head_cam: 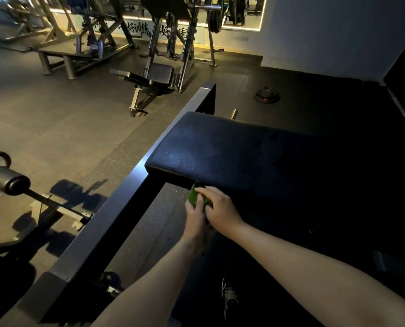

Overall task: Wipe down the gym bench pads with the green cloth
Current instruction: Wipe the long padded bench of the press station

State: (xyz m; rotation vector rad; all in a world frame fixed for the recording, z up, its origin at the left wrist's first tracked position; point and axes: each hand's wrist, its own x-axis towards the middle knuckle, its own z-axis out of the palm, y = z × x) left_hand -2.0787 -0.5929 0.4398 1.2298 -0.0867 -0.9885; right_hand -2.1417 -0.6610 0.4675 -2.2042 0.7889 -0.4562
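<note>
Left hand (195, 219), right hand (223, 211) grip green cloth (194, 197) beside bench pad (232, 152) edge.

1. The left hand (195, 219) and right hand (221, 210) grip the green cloth (194, 197) at the near edge of the bench pad (243, 156). From 12 to 3 o'clock of them, the pad's bare top gives open passage.
2. From 7 to 11 o'clock a steel frame beam (116, 208) runs diagonally, barring leftward reach.
3. Its upright post (206, 97) rises at 12 o'clock, beside the pad's far corner.
4. Between beam and pad, at 8 o'clock, a strip of floor (159, 223) lies open.
5. A barbell sleeve (10, 182) at 9 o'clock and a weight plate (266, 94) at 1 o'clock sit well apart.
</note>
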